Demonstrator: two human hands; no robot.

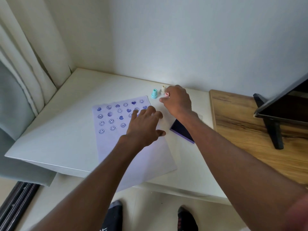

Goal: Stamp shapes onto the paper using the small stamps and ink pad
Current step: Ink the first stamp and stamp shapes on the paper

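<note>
A white paper (116, 147) lies on the white table, its far half covered with several purple smiley and heart prints. My left hand (144, 126) rests flat on the paper's right side, fingers spread, holding nothing. My right hand (177, 100) is beyond the paper's far right corner, its fingers closed on a small pink stamp (166, 94). A teal stamp (154, 93) and a cream stamp (163, 90) stand upright just left of it. The dark purple ink pad (181, 130) lies open right of the paper, partly hidden by my right forearm.
The white table (58, 130) sits in a corner, with a curtain (25, 72) to the left and a wall behind. A wooden surface (241, 122) adjoins on the right, carrying a dark screen on a black stand (275, 127). My feet show below the table's front edge.
</note>
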